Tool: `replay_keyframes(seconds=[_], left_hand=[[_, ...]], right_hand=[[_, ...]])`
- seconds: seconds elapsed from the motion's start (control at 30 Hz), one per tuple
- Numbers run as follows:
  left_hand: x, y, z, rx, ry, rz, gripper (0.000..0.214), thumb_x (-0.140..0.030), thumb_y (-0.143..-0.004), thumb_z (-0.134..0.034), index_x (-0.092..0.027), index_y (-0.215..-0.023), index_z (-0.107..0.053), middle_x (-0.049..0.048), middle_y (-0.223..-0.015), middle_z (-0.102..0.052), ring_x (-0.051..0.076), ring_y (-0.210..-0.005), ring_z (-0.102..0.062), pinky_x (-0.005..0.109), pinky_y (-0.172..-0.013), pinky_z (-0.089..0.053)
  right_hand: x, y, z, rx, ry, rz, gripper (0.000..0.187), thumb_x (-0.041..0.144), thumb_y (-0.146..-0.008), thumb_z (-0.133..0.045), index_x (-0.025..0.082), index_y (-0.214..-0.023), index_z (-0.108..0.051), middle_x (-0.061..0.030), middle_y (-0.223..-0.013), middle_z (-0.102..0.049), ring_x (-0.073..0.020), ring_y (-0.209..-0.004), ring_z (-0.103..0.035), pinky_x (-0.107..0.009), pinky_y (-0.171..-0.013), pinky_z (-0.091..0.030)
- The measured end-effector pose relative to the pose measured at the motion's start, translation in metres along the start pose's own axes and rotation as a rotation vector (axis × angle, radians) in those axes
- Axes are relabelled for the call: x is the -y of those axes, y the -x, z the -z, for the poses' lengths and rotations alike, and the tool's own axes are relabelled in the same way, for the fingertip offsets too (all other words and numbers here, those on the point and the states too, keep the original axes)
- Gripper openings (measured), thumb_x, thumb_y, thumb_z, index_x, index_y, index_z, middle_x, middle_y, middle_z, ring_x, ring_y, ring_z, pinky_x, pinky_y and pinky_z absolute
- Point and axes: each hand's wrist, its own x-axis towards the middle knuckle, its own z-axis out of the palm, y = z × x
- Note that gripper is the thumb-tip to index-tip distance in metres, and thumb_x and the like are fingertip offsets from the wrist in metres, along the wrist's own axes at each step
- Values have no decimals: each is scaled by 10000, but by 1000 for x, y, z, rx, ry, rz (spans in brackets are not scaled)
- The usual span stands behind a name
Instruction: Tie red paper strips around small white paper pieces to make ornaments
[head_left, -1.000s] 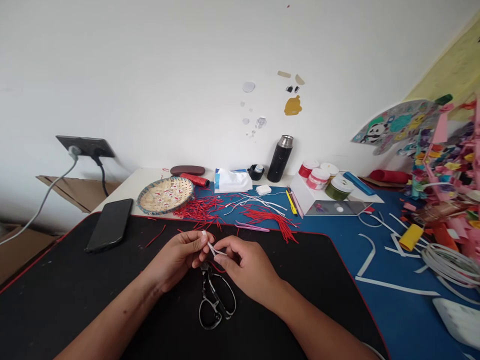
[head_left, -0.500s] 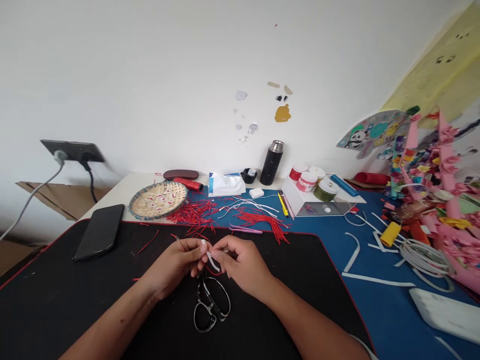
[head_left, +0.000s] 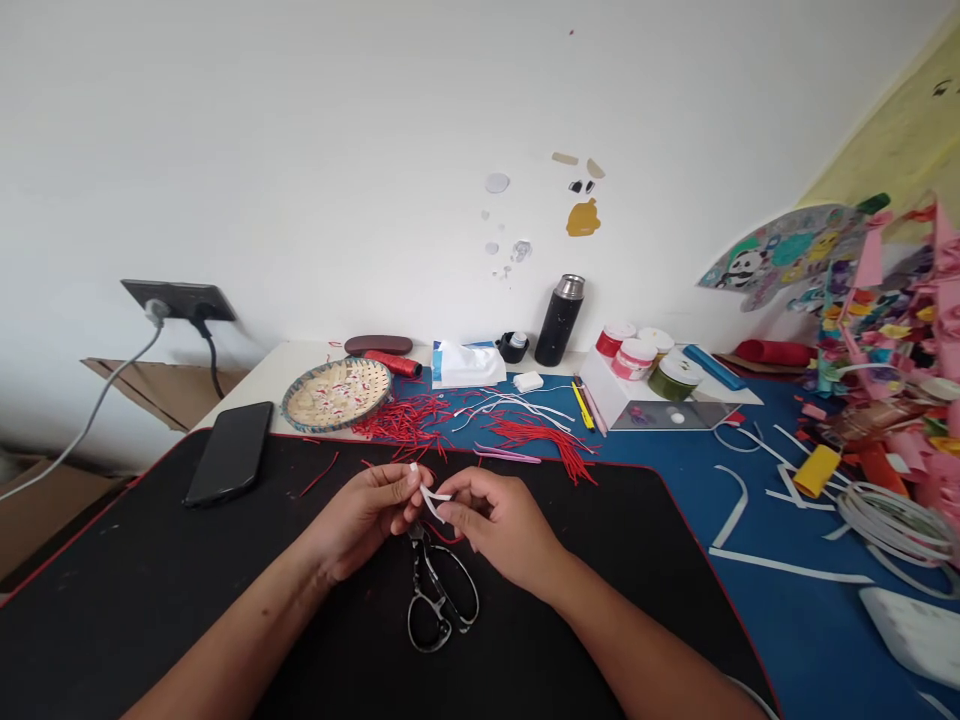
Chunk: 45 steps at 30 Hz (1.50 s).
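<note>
Between my two hands is a thin white strip (head_left: pixel 433 506), bent into a V shape. My left hand (head_left: pixel 375 510) pinches one part of it between thumb and forefinger, and a short white tip pokes up above the thumb. My right hand (head_left: pixel 499 520) grips the other part with thumb and forefinger. Just below the fingers, black-handled scissors (head_left: pixel 442 600) lie on the black mat (head_left: pixel 315 630), their blades mostly covered by my left hand. A bit of red cord curves near the scissors, beneath my fingers.
Behind the mat are red cord pieces (head_left: pixel 405 425), white cords (head_left: pixel 510 405), a woven basket (head_left: pixel 337 395) and a black flask (head_left: pixel 559 320). A phone (head_left: pixel 229 455) lies at left. To the right are paint jars (head_left: pixel 675 375), white strips (head_left: pixel 787 565) and a coiled cable (head_left: pixel 892 520).
The view has turned slightly left, so everything sits further right. My hands have moved a little apart, and the white strip now spreads into a V between them.
</note>
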Motion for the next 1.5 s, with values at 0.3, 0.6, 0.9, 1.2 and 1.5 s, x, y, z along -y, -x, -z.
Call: replay_keyframes(seconds=[0.3,0.6,0.9,1.2,1.5], left_hand=[[1,2,-4,39,-50,48,389,-398,-622,-989,-92,-755,-788,16,-611,-636,62,-479,-501,146,-420,-359],[4,2,-2,89,-106,107,387,-413,-639,-977,-108,-689,-745,27,-614,-665,83,-491,-545,167,-431,-391],[6,4,-4,121,-162,106,392,-438,-628,-975,-118,-679,-755,37,-635,-689,100,-511,-577,182,-446,-440],[6,4,-6,145,-178,116,412,-469,-628,-970,-117,-669,-759,38,-630,-683,100,-510,-587,180,-443,-449],[6,5,-8,134,-150,102,370,-429,-653,-963,-122,-671,-758,34,-625,-684,100,-507,-575,185,-438,-430]], right_hand=[[-2,0,0,-26,78,54,144,314,-935,-699,208,-1018,-747,24,-699,-647,-120,-601,-558,-238,-578,-409],[-1,0,0,0,9,25,161,343,-967,-650,199,-936,-714,-12,-796,-709,-135,-653,-623,-247,-619,-474],[1,1,1,16,-15,4,140,327,-940,-690,192,-912,-666,24,-695,-656,-119,-604,-613,-231,-580,-449],[5,-2,2,50,-201,-114,318,486,-883,-742,186,-934,-646,29,-683,-619,-106,-546,-544,-206,-476,-413],[5,-3,5,52,-201,-113,283,453,-940,-666,178,-878,-639,45,-619,-583,-75,-467,-471,-198,-451,-364]])
